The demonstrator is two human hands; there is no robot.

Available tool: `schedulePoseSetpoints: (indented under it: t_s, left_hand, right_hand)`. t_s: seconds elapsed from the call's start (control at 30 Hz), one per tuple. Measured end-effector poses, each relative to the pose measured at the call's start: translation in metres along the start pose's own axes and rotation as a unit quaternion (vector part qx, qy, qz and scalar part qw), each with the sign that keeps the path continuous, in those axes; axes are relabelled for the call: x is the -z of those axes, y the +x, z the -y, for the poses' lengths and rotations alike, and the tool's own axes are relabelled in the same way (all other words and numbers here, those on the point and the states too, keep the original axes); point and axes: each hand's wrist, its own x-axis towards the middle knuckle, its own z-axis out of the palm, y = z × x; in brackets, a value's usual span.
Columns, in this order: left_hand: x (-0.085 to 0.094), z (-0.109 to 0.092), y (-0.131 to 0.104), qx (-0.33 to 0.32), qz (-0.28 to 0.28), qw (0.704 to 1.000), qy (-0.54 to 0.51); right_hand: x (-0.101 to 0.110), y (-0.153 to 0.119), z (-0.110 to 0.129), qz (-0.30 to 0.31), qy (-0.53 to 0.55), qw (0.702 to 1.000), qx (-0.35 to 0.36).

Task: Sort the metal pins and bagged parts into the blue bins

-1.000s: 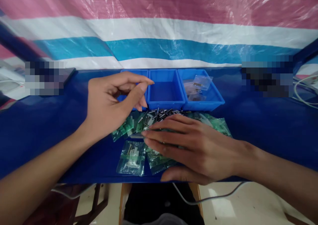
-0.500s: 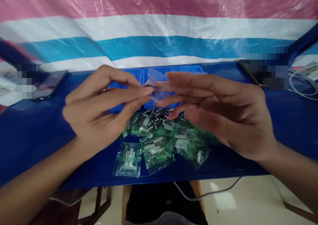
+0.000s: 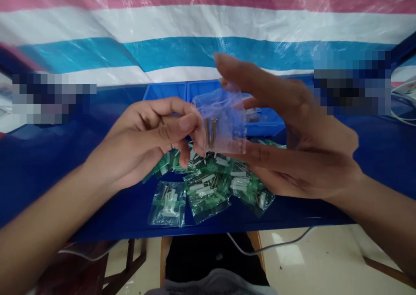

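Observation:
A small clear plastic bag point(image 3: 229, 132) with a few screws point(image 3: 213, 132) in it is held up over the table. My left hand point(image 3: 152, 139) pinches its left edge between thumb and fingers. My right hand point(image 3: 302, 143) is at the bag's right side, fingers spread; the thumb reaches the lower right corner, and another finger is partly behind the plastic. Below lie several green-tinted bags point(image 3: 208, 195) with screws and white plugs inside. Loose screws, partly hidden by my hands, lie behind them.
Blue bins point(image 3: 165, 91) stand behind my hands, the right one with small items in it. The blue table point(image 3: 110, 217) ends just before my lap. A striped sheet point(image 3: 195, 26) hangs at the back. A cable point(image 3: 273, 254) runs below the table edge.
The bag has turned to face me, so the screws inside show. My right fingers have lifted and spread wider, and my left hand has turned its thumb toward me.

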Motion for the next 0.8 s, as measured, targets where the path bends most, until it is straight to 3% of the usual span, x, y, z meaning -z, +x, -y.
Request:
schedulePoseSetpoints:
  t_s: [0.2,0.33,0.37,0.43,0.5,0.57,0.67,0.8]
  left_hand:
    - [0.002,0.000,-0.003,0.000,-0.021,0.999,0.024]
    - [0.003,0.002,-0.001,-0.010,-0.026,0.999,0.039]
    - [0.003,0.003,-0.001,-0.030,-0.032,0.997,0.059]
    - [0.005,0.004,-0.001,-0.089,-0.053,0.987,0.123]
    - [0.008,0.006,-0.001,-0.151,-0.081,0.968,0.182]
    - [0.012,0.008,0.000,-0.195,-0.108,0.951,0.213]
    - [0.019,0.011,0.002,-0.249,-0.136,0.926,0.251]
    - [0.025,0.013,0.004,-0.278,-0.171,0.897,0.297]
  right_hand:
    - [0.003,0.004,0.005,-0.029,-0.006,1.000,-0.008]
    - [0.003,-0.007,0.001,-0.003,-0.053,0.995,0.079]
    - [0.003,-0.009,0.002,-0.001,-0.043,0.997,0.067]
    - [0.001,-0.012,0.005,-0.035,0.025,0.997,-0.059]
    - [0.000,-0.012,0.006,-0.101,0.131,0.960,-0.225]
    - [0.000,-0.011,0.002,-0.158,0.233,0.902,-0.327]
    - [0.002,-0.009,-0.013,-0.196,0.330,0.834,-0.396]
    - [0.005,-0.007,-0.033,-0.224,0.359,0.762,-0.491]
